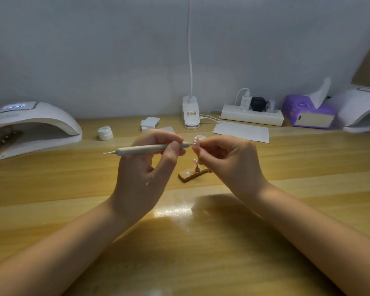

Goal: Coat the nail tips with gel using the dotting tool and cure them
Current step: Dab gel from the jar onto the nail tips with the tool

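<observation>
My left hand (145, 165) pinches a beige dotting tool (145, 149) held level, its right tip touching a small pink nail tip (195, 144). My right hand (229, 161) pinches that nail tip by its stand. Below the hands a wooden holder block (189, 175) lies on the table with another pink nail tip (195, 161) standing on a metal peg. A small open white gel pot (201, 137) peeks out behind the fingers. A white curing lamp (30, 127) stands at the far left with a holder of nail tips inside.
A closed white jar (105, 133) and white pads (150, 122) lie behind the hands. A clip lamp (191, 112), power strip (252, 114), paper sheet (241, 131), purple tissue box (308, 112) and a second lamp (363, 110) line the back of the wooden table (201, 242).
</observation>
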Tool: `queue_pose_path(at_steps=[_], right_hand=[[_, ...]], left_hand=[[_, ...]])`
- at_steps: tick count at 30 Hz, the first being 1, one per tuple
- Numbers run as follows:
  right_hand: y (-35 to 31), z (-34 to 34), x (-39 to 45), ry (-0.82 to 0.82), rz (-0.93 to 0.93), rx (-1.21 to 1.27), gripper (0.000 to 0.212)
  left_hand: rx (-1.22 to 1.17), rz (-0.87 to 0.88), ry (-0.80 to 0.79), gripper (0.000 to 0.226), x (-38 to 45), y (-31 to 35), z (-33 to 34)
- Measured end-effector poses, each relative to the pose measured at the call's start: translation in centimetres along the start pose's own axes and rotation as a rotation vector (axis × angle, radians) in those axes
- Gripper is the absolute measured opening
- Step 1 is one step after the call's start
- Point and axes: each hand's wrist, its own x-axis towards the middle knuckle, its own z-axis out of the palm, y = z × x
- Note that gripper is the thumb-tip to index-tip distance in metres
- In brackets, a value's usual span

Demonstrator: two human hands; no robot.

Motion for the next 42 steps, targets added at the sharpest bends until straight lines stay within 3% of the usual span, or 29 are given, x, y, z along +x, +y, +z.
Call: queue_pose_path(at_steps=[42], right_hand=[[-0.09, 0.05, -0.1, -0.002, 0.012, -0.023, 0.01]], left_hand=[[0.07, -0.017, -0.004, 0.015, -0.32, -0.34, 0.07]])
